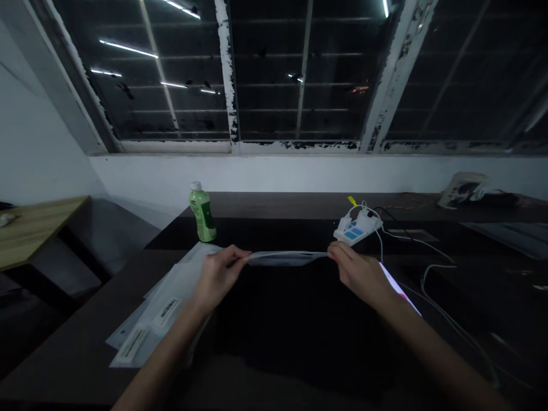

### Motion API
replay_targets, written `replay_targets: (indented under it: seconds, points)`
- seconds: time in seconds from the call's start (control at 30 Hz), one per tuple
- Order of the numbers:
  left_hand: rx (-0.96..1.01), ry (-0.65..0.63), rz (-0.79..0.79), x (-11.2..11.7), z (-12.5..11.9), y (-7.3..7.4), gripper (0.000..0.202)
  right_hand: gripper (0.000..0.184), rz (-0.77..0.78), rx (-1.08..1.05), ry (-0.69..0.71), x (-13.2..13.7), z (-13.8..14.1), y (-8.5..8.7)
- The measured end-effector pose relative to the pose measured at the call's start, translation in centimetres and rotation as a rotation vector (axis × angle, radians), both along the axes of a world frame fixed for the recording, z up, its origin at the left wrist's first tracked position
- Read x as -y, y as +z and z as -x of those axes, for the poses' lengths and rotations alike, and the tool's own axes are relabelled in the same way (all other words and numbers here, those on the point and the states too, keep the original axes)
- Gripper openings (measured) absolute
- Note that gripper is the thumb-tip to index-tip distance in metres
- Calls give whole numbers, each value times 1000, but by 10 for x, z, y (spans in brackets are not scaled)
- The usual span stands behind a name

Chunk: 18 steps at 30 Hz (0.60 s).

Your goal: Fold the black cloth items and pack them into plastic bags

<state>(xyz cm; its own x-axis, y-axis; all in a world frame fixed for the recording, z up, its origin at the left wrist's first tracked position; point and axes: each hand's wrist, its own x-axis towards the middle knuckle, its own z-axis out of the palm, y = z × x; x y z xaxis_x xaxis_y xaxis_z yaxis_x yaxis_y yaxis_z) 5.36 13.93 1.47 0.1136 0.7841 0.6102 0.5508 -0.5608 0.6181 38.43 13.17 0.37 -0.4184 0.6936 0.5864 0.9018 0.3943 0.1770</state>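
My left hand and my right hand each pinch one end of a thin, clear plastic bag, which is stretched level between them above a dark table. Both hands are closed on the bag's edges. A stack of similar clear bags with white barcode labels lies on the table just left of my left forearm. What the held bag contains, if anything, cannot be made out in the dim light.
A green bottle with a white cap stands behind my left hand. A white power strip with blue patches and white cables lie at the right. A lit screen edge shows under my right wrist. A wooden table stands at the left.
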Motion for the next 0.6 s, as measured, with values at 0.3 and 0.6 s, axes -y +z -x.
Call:
replay_targets:
  seconds: [0.3, 0.6]
  points:
    - [-214, -47, -134, 6, -7, -1, 19, 23, 85, -224, 220, 11, 14, 2]
    - [-236, -62, -248, 6, -7, -6, 13, 21, 18, -112, 354, 18, 36, 19]
